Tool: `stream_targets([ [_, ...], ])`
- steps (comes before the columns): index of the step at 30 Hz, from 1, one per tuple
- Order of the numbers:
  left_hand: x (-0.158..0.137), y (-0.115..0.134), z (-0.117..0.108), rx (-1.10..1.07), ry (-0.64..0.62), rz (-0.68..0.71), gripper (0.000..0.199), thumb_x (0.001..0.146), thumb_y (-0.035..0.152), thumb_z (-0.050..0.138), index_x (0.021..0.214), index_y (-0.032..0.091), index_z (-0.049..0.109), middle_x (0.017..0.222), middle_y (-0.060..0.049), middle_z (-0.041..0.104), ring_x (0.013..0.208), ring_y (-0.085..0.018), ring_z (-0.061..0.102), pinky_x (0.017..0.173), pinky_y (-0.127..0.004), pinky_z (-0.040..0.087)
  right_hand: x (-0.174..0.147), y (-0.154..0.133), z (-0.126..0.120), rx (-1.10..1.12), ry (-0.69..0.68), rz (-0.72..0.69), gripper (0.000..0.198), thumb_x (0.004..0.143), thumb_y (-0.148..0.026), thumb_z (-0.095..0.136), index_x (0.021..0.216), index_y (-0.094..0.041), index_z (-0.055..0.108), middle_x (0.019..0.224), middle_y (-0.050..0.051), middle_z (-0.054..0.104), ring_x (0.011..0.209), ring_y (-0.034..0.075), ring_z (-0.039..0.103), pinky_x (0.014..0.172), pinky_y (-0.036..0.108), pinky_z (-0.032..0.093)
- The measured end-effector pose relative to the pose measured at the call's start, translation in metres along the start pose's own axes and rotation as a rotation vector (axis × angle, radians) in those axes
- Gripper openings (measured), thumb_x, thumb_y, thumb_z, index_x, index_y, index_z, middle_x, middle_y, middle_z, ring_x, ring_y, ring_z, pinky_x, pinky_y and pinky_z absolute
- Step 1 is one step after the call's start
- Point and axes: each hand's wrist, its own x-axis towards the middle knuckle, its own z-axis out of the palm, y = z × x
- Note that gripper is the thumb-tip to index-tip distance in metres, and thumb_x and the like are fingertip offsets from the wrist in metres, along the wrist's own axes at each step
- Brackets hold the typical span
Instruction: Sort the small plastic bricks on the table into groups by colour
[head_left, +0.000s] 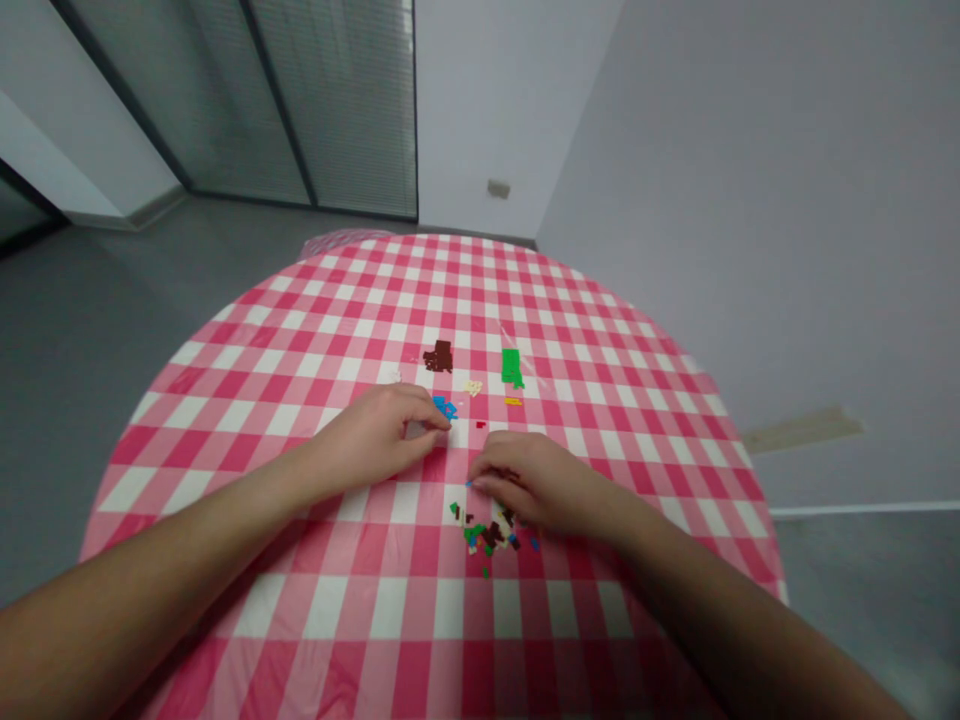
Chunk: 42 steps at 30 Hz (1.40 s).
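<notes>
My right hand [536, 478] pinches a small blue brick [469, 484] between thumb and fingertips. It hovers at the upper edge of a mixed pile of small toy bricks [491, 537] in green, brown, cream and blue. My left hand [386, 430] holds nothing that I can see; its fingers are curved, with a gap between thumb and forefinger. Its fingertips are beside a cluster of blue bricks [445, 407], partly behind them. A few red bricks [481, 425] lie between the two hands.
Farther back are brown bricks [439, 357], green bricks [511, 367], cream bricks [472, 388] and yellow bricks [513, 402] in separate groups. White pieces [394, 376] lie behind my left hand. A red-and-white checked cloth [322, 610] covers the round table. Walls and glass panels [345, 110] stand beyond.
</notes>
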Motion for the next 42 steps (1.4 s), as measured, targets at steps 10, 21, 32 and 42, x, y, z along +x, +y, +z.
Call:
stream_targets([
  [10,-0.005,0.008,0.014,-0.006,0.099,0.254,0.017,0.096,0.021,0.058,0.099,0.019,0.075,0.090,-0.005,0.073,0.082,-0.015,0.066,0.073,-0.027,0.052,0.006,0.006,0.005,0.196,0.304,0.180,0.019,0.095,-0.024,0.053,0.083,-0.019,0.066,0.077,0.001,0.066,0.072,0.014,0.059,0.068,0.027,0.043],
  [21,-0.003,0.011,0.015,0.041,0.132,0.274,0.017,0.095,0.018,0.057,0.092,0.016,0.074,0.086,-0.005,0.074,0.082,-0.017,0.066,0.075,-0.029,0.051,0.008,0.004,0.010,0.248,0.313,0.180,0.021,0.093,-0.027,0.051,0.081,-0.019,0.066,0.072,0.001,0.062,0.067,0.014,0.055,0.063,0.027,0.040],
  [32,0.010,-0.032,-0.021,0.077,0.035,-0.376,0.015,0.084,0.031,0.065,0.080,0.023,0.077,0.087,-0.002,0.078,0.078,-0.019,0.070,0.070,-0.028,0.050,0.005,0.015,0.007,0.266,0.489,0.279,0.020,0.091,-0.034,0.054,0.086,-0.019,0.065,0.077,0.004,0.067,0.066,0.015,0.056,0.059,0.029,0.042],
  [42,0.010,-0.034,-0.018,0.203,-0.065,-0.367,0.022,0.083,0.027,0.059,0.086,0.022,0.080,0.090,-0.004,0.079,0.081,-0.022,0.072,0.072,-0.030,0.050,0.005,0.013,0.006,0.251,0.466,0.284,0.017,0.090,-0.030,0.054,0.085,-0.019,0.065,0.075,0.003,0.067,0.065,0.014,0.056,0.059,0.029,0.042],
])
